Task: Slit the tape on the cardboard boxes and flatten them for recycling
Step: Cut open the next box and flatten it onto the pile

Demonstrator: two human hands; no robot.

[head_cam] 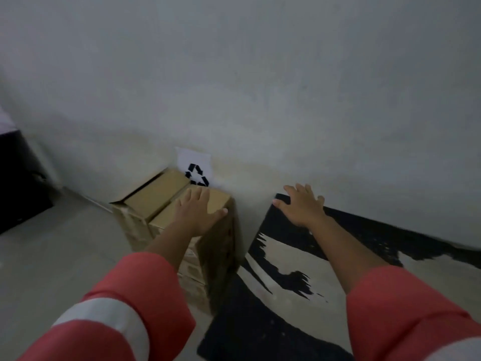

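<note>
At the far left of the frame a dark cabinet (18, 183) stands on the pale floor (65, 256); it plays no part in my work. Right of it, low at centre left, are the cardboard boxes (156, 196), brown panels packed edge-up against the wall (260, 74). A white recycling sign (194, 162) is fixed to the wall just behind them.

My left hand (197, 209) lies palm-down on the top of the near end of that stack, with its fingers (200, 195) straight and a little spread, gripping nothing. My right hand (302, 207), right of centre, also has its fingers splayed flat. It rests on the upper corner of a black-and-cream patterned sheet (286, 259) that runs along the foot of the wall (flattened carton or mat, I cannot tell which).

No blade is in view, so I judge the step in hand to be settling flattened pieces at the recycling spot. To do it well I should press with the whole palm rather than the fingertips, straight down, so the panels seat evenly and do not fan out. The stack should stay tight to the wall. The right hand should steady its sheet before anything is lifted. Loose flaps at the left end (one stands proud) want tucking in.
</note>
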